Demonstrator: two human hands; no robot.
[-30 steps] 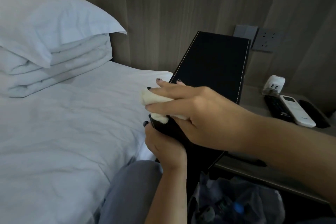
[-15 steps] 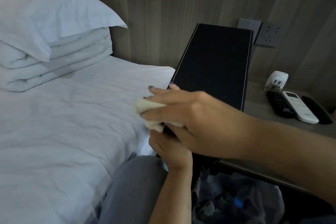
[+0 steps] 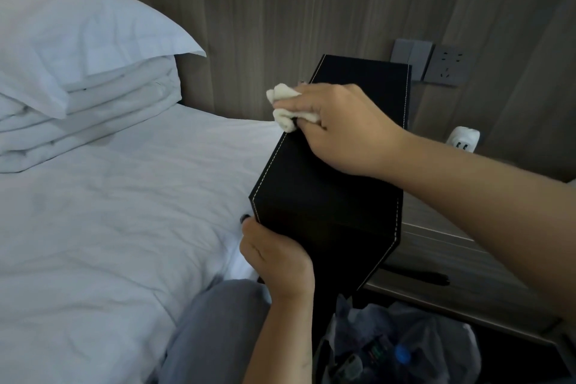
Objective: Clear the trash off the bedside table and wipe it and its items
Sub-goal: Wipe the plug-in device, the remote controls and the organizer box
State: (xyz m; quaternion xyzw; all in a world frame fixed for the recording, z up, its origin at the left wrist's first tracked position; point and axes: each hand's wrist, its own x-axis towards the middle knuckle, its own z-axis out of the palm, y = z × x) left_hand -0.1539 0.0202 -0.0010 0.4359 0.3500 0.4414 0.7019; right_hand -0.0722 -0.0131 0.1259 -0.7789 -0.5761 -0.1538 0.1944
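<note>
Both hands hide parts of the black box (image 3: pixel 330 196): left hand (image 3: pixel 276 262) grips its base, right hand (image 3: pixel 339 131) pinches a cloth (image 3: pixel 285 103).

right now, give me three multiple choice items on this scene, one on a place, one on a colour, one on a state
1. Where does the left hand hold the black stitched box?
A. at its near lower corner
B. at its far top edge
C. nowhere on it

2. What colour is the cloth in the right hand?
A. blue
B. white
C. red

3. How is the box placed?
A. flat on the bedside table
B. lying on the bed
C. lifted and tilted in the hands

Answers: 1 A, the fingers wrap the corner nearest the camera. 2 B, the bunched cloth is off-white against the black. 3 C, the box slants between bed and table, held by both hands.
</note>
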